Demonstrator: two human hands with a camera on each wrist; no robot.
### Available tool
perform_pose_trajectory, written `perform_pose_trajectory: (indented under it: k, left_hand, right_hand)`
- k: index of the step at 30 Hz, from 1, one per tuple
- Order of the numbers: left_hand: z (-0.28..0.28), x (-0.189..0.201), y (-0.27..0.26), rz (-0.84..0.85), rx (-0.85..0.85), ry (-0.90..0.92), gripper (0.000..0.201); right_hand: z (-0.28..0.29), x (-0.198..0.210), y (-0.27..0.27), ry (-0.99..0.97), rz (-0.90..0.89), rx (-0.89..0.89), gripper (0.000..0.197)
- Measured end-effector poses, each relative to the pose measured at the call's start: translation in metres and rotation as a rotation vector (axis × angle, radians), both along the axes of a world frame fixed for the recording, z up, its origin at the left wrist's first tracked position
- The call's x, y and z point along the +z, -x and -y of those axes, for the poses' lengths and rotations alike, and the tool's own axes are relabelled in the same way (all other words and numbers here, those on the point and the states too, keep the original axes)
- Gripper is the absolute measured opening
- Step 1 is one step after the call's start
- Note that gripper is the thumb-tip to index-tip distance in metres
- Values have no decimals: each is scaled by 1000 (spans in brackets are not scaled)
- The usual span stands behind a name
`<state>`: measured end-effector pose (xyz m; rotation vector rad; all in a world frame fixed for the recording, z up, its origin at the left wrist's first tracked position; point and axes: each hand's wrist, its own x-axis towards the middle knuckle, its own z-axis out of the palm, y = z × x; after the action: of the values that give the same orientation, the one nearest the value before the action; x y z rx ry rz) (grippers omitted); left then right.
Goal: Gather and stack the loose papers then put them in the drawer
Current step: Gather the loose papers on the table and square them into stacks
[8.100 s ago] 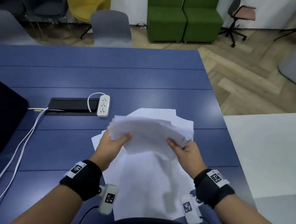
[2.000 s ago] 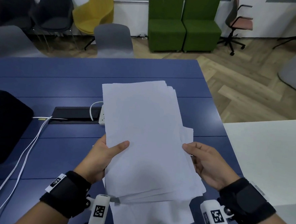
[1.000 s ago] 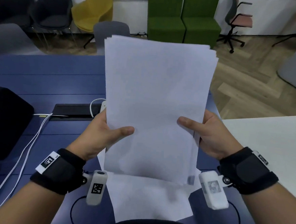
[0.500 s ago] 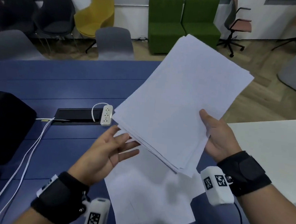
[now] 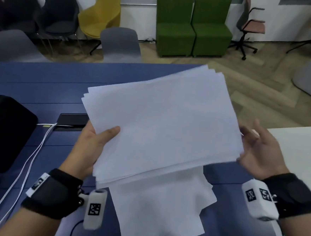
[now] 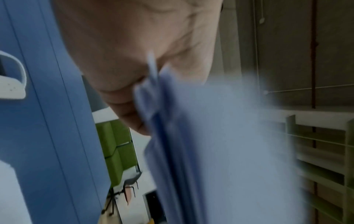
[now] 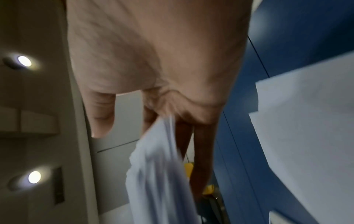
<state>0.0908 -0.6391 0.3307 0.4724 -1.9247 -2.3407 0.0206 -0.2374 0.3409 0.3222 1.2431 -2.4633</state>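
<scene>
A stack of white papers [image 5: 165, 126] hangs crosswise above the blue table [image 5: 43, 84]. My left hand [image 5: 99, 141] grips its left edge, thumb on top and fingers underneath; the left wrist view shows the sheets [image 6: 210, 151] blurred against my palm [image 6: 134, 60]. My right hand [image 5: 255, 152] is at the right edge with fingers spread and relaxed. In the right wrist view the straight fingers [image 7: 201, 151] lie along the stack's edge [image 7: 157, 166], thumb apart from it. A few loose sheets [image 5: 163, 207] lie on the table beneath. No drawer is visible.
A black bag [image 5: 3, 131] sits at the left with white cables [image 5: 28, 155] running to a cable box [image 5: 73, 119]. A white power strip [image 6: 11, 87] lies nearby. A white table [image 5: 300, 146] adjoins on the right. Grey chairs [image 5: 119, 43] stand beyond.
The stack has swung from a tilt toward the upper right to lying crosswise and lower. My left hand has taken hold of its left edge; my right hand has loosened its grip.
</scene>
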Motion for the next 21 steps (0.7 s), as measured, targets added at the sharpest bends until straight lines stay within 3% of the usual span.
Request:
perform_pose_trajectory:
  k: [3, 6, 10, 13, 17, 21]
  left_hand:
    - [14, 2, 2, 49, -68, 56, 46]
    - [8, -1, 3, 130, -120, 23, 45]
    - [-2, -22, -1, 434, -304, -116, 35]
    - [6, -42, -6, 351, -332, 35, 40]
    - [10, -57, -12, 157, -181, 78, 42]
    - [7, -83, -10, 105, -3, 193, 46]
  right_hand:
    - [-7, -1, 0, -152, -19, 225, 52]
    - [11, -15, -3, -310, -9, 358, 27]
    - [32, -41, -11, -393, 14, 486, 38]
    - [36, -48, -15, -431, 30, 440, 34]
    - [39, -62, -28, -562, -131, 302, 34]
    - [58, -86, -43, -755, -307, 159, 27]
